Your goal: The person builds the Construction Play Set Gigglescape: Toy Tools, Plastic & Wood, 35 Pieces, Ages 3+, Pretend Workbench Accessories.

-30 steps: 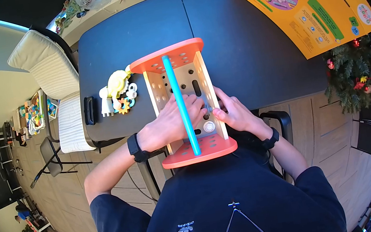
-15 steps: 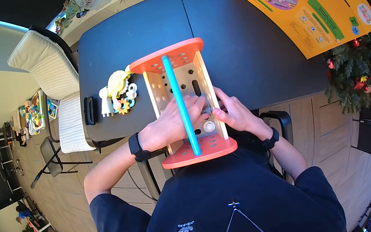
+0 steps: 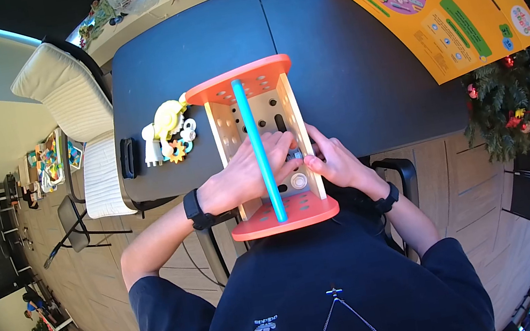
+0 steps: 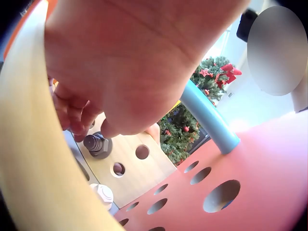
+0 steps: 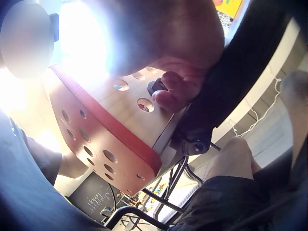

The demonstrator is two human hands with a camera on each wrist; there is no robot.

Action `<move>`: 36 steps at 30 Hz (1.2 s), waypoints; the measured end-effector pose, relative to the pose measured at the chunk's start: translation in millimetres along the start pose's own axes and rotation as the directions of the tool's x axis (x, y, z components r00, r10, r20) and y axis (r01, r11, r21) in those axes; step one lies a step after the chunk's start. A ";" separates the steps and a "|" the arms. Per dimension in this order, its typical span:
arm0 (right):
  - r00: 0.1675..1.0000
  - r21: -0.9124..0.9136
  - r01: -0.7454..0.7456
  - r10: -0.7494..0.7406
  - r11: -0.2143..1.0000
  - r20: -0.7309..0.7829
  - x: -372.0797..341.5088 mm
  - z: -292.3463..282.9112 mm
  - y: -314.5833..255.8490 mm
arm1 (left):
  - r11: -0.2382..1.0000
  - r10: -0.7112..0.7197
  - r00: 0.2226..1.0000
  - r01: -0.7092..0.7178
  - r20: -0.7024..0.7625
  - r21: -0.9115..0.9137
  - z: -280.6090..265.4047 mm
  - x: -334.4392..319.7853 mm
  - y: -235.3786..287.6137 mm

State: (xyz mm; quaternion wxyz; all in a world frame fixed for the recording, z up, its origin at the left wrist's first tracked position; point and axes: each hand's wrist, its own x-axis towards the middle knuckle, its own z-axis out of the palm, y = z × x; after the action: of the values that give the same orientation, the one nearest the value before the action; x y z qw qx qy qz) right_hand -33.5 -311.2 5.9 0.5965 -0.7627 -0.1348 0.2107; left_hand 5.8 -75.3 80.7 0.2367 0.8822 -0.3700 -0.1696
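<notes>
Left hand [image 3: 240, 179]: inside box [image 3: 264, 69], fingers bent, hold unclear
Right hand [image 3: 338, 161]: outside box, fingers pinching bolt [image 5: 155, 87]
Box: long axis forward

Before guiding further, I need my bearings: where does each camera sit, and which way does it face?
Head: worn on the head, facing forward and down at an open pale-wood toolbox with red end panels; left hand, right hand and dark T-shirt show.
Left wrist: on that wrist, looking past its palm and fingers to a grey threaded bolt inside.
Right wrist: on that wrist, facing the toolbox's outside; fingertips and a bare leg show.
Head and left wrist share the round blue rod.
</notes>
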 end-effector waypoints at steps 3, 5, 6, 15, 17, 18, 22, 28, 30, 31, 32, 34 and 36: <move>1.000 -0.007 -0.014 0.014 1.000 0.005 -0.2 0.4 -0.6 | 0.998 0.030 0.999 -0.032 0.044 0.049 8.1 -0.8 -9.1; 1.000 -0.011 -0.016 0.016 1.000 0.009 0.3 -0.5 -0.5 | 0.999 0.044 0.998 -0.046 0.042 0.030 3.7 0.4 -7.1; 1.000 -0.010 -0.014 0.014 1.000 0.010 0.5 -1.0 -1.0 | 0.999 0.040 0.999 -0.040 0.018 -0.005 -0.3 0.1 -4.4; 1.000 0.010 -0.003 0.003 1.000 0.000 -0.2 0.5 -0.6 | 0.998 0.068 0.998 -0.068 0.005 -0.016 9.9 1.9 -11.5; 1.000 0.012 0.015 -0.015 1.000 -0.009 0.1 1.3 2.2 | 0.995 0.077 0.997 -0.079 -0.025 -0.063 1.6 3.0 -3.9; 1.000 0.001 0.016 -0.016 1.000 -0.008 0.2 0.8 3.0 | 0.994 0.062 0.997 -0.065 -0.035 -0.086 -4.1 3.1 1.8; 1.000 0.001 0.011 -0.011 1.000 0.003 -0.2 0.4 0.6 | 0.996 0.046 0.998 -0.049 -0.046 -0.069 -1.5 2.4 -0.1; 0.999 0.001 0.032 -0.032 0.999 -0.008 0.5 1.6 3.1 | 0.993 0.009 0.999 -0.003 0.049 -0.121 10.3 5.3 -8.6; 1.000 -0.006 0.030 -0.030 1.000 -0.005 0.3 1.2 3.8 | 0.992 -0.013 0.999 0.018 0.041 -0.128 10.3 7.2 -7.3; 1.000 -0.009 0.030 -0.030 0.999 -0.003 0.3 0.8 3.9 | 0.991 -0.024 0.999 0.028 0.036 -0.131 10.2 8.6 -6.5; 1.000 -0.012 0.028 -0.028 1.000 0.001 0.4 0.5 3.8 | 0.991 -0.029 0.998 0.035 0.050 -0.126 10.5 10.7 -5.6; 1.000 -0.017 0.021 -0.021 1.000 0.008 0.3 -0.3 2.8 | 0.992 -0.040 0.996 0.049 0.079 -0.117 11.4 14.6 -3.9; 1.000 -0.022 0.015 -0.014 1.000 0.017 0.0 -1.1 0.3 | 0.995 -0.022 0.998 0.028 0.057 -0.099 13.5 13.6 -4.6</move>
State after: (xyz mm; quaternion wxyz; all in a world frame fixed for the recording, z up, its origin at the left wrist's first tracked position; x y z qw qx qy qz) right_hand -33.0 -312.2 5.8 0.5885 -0.7663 -0.1476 0.2113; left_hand 11.1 -86.4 65.3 0.2681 0.8687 -0.3564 -0.2155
